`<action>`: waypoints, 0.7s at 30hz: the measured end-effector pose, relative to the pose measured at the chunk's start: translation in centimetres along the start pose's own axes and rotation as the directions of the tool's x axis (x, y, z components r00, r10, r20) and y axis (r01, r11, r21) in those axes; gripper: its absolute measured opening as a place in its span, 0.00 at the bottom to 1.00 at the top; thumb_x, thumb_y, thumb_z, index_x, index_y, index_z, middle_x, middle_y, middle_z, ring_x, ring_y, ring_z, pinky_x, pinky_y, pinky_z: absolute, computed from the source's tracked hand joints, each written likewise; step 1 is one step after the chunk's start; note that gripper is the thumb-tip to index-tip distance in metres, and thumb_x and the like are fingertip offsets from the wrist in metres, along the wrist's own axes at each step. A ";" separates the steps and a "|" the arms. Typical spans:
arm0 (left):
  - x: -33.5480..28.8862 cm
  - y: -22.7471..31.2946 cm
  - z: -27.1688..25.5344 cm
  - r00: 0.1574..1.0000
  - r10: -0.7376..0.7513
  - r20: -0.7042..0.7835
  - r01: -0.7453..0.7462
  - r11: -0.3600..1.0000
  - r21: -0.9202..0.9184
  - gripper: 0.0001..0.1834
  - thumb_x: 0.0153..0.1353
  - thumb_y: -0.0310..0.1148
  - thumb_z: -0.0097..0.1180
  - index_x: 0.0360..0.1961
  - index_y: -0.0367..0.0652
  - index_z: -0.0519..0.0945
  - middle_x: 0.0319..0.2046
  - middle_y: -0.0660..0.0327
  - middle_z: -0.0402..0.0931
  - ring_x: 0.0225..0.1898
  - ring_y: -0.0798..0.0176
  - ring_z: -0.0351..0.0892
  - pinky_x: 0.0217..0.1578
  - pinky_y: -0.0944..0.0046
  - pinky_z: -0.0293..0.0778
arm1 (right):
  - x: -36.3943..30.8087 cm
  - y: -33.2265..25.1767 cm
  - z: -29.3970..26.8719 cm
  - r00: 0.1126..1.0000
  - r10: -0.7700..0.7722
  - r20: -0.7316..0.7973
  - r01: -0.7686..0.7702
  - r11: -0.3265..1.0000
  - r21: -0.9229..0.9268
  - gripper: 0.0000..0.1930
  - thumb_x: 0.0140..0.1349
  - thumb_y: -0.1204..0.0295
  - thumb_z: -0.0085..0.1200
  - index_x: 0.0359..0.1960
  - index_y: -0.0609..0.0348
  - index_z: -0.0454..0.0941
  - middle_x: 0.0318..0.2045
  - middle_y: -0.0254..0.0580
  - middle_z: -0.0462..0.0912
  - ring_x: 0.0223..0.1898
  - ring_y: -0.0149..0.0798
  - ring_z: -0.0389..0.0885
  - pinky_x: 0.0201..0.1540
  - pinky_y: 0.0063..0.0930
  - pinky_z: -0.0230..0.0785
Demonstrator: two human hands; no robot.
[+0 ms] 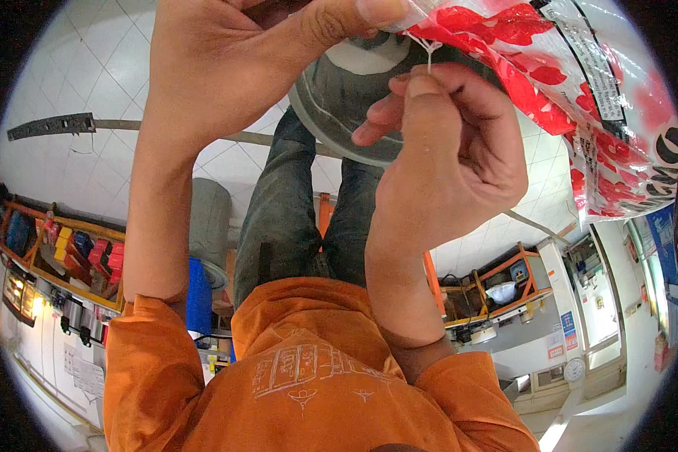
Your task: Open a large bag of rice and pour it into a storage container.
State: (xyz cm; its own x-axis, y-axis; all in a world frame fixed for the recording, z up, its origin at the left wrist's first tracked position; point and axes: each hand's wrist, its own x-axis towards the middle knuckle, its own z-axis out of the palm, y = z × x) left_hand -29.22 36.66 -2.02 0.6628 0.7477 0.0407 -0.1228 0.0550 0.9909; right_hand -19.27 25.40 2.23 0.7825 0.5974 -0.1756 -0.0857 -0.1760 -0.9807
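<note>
A glossy plastic bag point(539, 71), white with red petal-like prints, fills the upper right. My left hand point(218, 75) is closed on the bag's edge, its thumb pressed along the corner at the top; its other fingers are mostly hidden. From that edge hangs a thin white string point(429, 53), forked where it meets the bag. My right hand point(452, 143) pinches the string's lower end between thumb and forefinger, with the other fingers curled loosely. Below both hands stands a large grey bucket point(331, 143), holding something white point(368, 54) that my hands partly cover.
A second grey bin point(209, 215) stands left of my legs, near a blue object point(199, 297). Orange-framed shelves with boxes point(102, 256) line the left; another orange-framed rack point(497, 290) stands at right. A dark strip point(50, 126) lies across the tiled floor.
</note>
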 end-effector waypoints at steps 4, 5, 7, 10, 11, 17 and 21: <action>-0.3 -0.2 -0.7 1.000 -0.024 0.011 0.024 1.000 0.000 0.06 0.65 0.26 0.60 0.37 0.32 0.80 0.31 0.59 0.81 0.29 0.74 0.77 0.28 0.75 0.73 | 0.1 0.5 -1.0 0.995 0.033 0.096 -0.035 0.999 0.022 0.04 0.61 0.84 0.52 0.36 0.73 0.78 0.27 0.52 0.83 0.20 0.33 0.81 0.18 0.25 0.77; -0.3 -0.3 -0.5 1.000 -0.022 0.012 0.022 1.000 -0.002 0.06 0.65 0.26 0.60 0.37 0.32 0.80 0.31 0.59 0.81 0.29 0.74 0.77 0.28 0.75 0.73 | 0.1 0.5 -1.0 0.995 0.031 0.095 -0.033 0.999 0.021 0.04 0.61 0.84 0.52 0.36 0.73 0.78 0.27 0.52 0.83 0.20 0.33 0.81 0.18 0.25 0.77; -0.3 -0.4 0.0 0.999 -0.018 -0.038 0.015 0.997 -0.072 0.06 0.65 0.26 0.60 0.37 0.32 0.80 0.30 0.59 0.81 0.28 0.75 0.76 0.27 0.75 0.73 | 0.0 0.5 -1.1 0.995 0.063 0.076 -0.070 0.993 0.098 0.05 0.62 0.83 0.53 0.37 0.74 0.78 0.30 0.54 0.84 0.22 0.35 0.82 0.20 0.28 0.80; -0.6 -0.1 -0.1 0.999 -0.024 -0.048 0.023 0.999 -0.034 0.06 0.64 0.26 0.60 0.37 0.33 0.80 0.30 0.59 0.81 0.28 0.75 0.76 0.27 0.75 0.72 | -0.3 0.2 0.0 0.997 0.053 0.056 -0.063 0.978 0.197 0.06 0.64 0.80 0.54 0.39 0.74 0.78 0.33 0.56 0.84 0.23 0.37 0.83 0.21 0.30 0.82; -0.6 0.0 0.1 0.999 -0.024 -0.046 0.022 0.999 -0.033 0.06 0.64 0.26 0.60 0.37 0.33 0.80 0.30 0.59 0.81 0.28 0.75 0.76 0.27 0.75 0.72 | -0.2 0.2 0.2 0.997 0.053 0.054 -0.062 0.978 0.198 0.06 0.64 0.80 0.54 0.39 0.74 0.78 0.33 0.56 0.84 0.23 0.37 0.83 0.21 0.30 0.82; -3.3 -0.6 1.5 0.949 -0.070 -0.306 0.034 0.992 -0.119 0.10 0.68 0.26 0.55 0.46 0.31 0.78 0.39 0.56 0.79 0.40 0.65 0.80 0.40 0.67 0.76 | 0.3 -0.1 1.0 0.994 0.085 0.071 -0.103 0.942 0.320 0.08 0.65 0.78 0.55 0.40 0.73 0.78 0.31 0.55 0.84 0.22 0.37 0.82 0.20 0.29 0.80; -4.7 0.0 3.6 0.860 -0.388 -0.332 0.243 0.883 -0.401 0.11 0.66 0.25 0.56 0.46 0.30 0.77 0.38 0.55 0.80 0.36 0.65 0.81 0.40 0.67 0.77 | 0.2 -0.3 0.7 0.983 0.156 0.095 -0.181 0.907 0.380 0.05 0.63 0.82 0.58 0.38 0.72 0.78 0.29 0.47 0.84 0.24 0.28 0.81 0.22 0.19 0.76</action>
State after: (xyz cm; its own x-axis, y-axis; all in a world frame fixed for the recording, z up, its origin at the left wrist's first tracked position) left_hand -29.68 30.74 -1.76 0.3720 0.8415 -0.3919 -0.2433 0.4958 0.8337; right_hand -19.47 26.12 2.44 0.6973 0.6343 -0.3339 -0.4534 0.0296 -0.8908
